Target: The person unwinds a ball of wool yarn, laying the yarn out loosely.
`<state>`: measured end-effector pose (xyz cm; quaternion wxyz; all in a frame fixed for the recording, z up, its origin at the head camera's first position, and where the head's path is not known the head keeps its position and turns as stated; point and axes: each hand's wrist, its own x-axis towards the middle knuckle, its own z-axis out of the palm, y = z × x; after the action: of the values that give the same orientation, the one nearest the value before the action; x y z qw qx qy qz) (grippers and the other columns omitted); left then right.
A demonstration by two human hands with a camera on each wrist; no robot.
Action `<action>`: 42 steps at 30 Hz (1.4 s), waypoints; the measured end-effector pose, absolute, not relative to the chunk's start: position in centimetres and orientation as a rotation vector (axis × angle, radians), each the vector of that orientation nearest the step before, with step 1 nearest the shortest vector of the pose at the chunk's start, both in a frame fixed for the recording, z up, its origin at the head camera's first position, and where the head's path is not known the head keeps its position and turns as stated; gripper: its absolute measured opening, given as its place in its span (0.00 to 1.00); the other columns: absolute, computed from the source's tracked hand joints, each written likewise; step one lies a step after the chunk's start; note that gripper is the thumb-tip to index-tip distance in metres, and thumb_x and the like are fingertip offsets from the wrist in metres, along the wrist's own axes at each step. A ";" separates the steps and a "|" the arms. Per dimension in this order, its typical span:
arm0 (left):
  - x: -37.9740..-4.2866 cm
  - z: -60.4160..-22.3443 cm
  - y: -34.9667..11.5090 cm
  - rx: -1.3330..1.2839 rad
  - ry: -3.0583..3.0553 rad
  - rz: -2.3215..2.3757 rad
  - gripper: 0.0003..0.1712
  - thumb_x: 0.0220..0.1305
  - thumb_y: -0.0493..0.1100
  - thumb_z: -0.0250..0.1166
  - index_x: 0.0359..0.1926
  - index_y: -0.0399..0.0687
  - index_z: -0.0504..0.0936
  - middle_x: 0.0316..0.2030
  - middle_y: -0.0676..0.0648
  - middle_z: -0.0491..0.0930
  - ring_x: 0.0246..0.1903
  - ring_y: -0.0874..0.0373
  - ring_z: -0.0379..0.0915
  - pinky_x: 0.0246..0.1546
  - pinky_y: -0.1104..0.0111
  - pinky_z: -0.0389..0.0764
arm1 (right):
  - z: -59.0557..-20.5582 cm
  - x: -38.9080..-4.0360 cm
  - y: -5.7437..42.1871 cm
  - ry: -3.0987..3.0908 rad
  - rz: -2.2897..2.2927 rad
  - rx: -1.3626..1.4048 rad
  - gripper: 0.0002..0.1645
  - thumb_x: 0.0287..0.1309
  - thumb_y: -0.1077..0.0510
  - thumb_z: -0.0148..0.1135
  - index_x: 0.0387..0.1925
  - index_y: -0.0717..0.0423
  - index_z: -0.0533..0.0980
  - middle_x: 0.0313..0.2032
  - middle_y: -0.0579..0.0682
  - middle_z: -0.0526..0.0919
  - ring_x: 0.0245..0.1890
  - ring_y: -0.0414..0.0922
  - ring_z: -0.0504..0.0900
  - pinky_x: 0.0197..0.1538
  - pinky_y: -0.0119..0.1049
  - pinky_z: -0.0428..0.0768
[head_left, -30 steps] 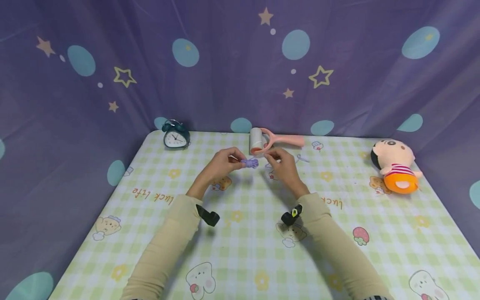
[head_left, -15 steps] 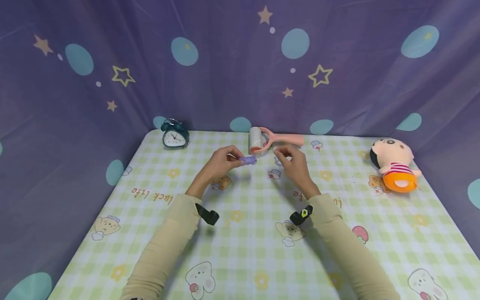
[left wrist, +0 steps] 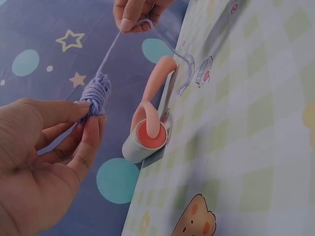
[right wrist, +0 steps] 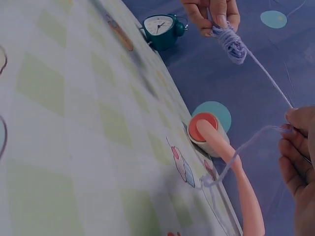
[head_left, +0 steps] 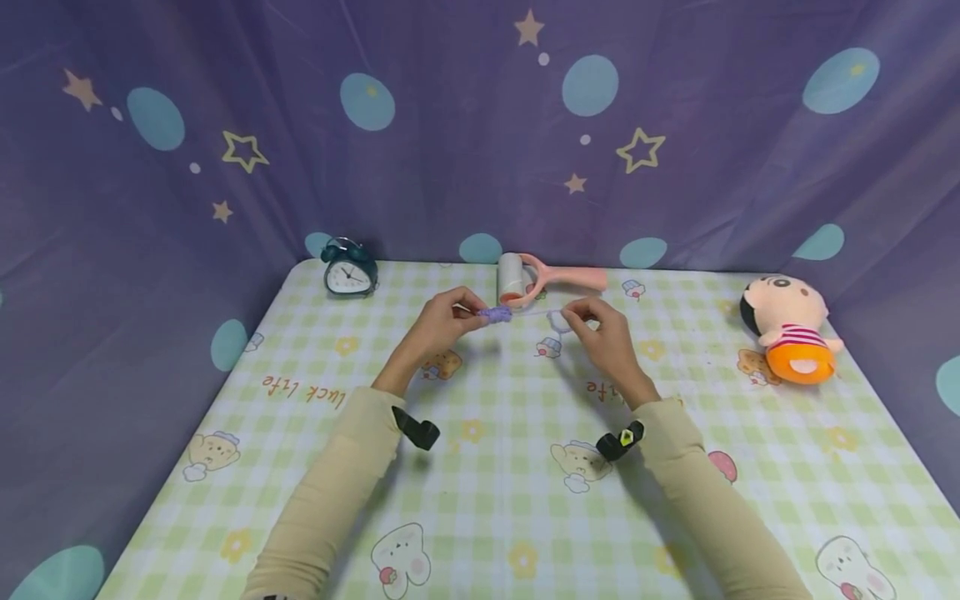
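My left hand [head_left: 444, 323] pinches a small wound bundle of purple yarn [left wrist: 96, 94] between thumb and fingers, above the table. From the bundle a single strand [right wrist: 268, 76] runs taut to my right hand [head_left: 602, 333], which pinches it between thumb and forefinger. Past the right fingers the loose end [right wrist: 246, 142] hangs in a curve down to the tablecloth, as the right wrist view shows. Both hands are raised near the far side of the table, a short gap apart.
Just behind the hands lies a pink-handled lint roller [head_left: 573, 278] at the table's far edge. A dark green alarm clock [head_left: 350, 268] stands at the back left. A plush doll [head_left: 795, 333] lies at the right. A checked cloth [head_left: 480, 500] covers the table.
My right hand has moved to the right, away from the left hand, and a length of yarn now stretches between them. The left hand has shifted only slightly and still holds the bundle.
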<state>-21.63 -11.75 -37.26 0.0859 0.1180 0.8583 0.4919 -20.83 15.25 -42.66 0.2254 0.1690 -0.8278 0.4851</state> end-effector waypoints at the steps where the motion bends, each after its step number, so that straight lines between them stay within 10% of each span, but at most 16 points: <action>1: -21.6 -37.3 -11.7 0.345 2.559 1.470 0.07 0.64 0.43 0.64 0.42 0.49 0.78 0.44 0.47 0.79 0.44 0.54 0.79 0.45 0.62 0.81 | -42.7 -20.8 15.4 -2.288 1.336 0.458 0.08 0.62 0.58 0.62 0.37 0.60 0.81 0.33 0.53 0.84 0.33 0.38 0.78 0.41 0.25 0.76; 42: -21.8 -37.3 -12.9 0.388 2.561 1.434 0.06 0.64 0.40 0.64 0.42 0.47 0.78 0.44 0.46 0.80 0.43 0.54 0.79 0.44 0.63 0.80 | -42.5 -20.4 22.9 -2.218 1.370 0.081 0.12 0.61 0.55 0.63 0.38 0.62 0.81 0.36 0.57 0.84 0.33 0.25 0.76 0.42 0.18 0.73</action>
<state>-21.82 -12.95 -37.34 0.0906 0.1306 0.8615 0.4823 -20.40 22.85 -42.49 0.2632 0.0301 -0.8204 0.5067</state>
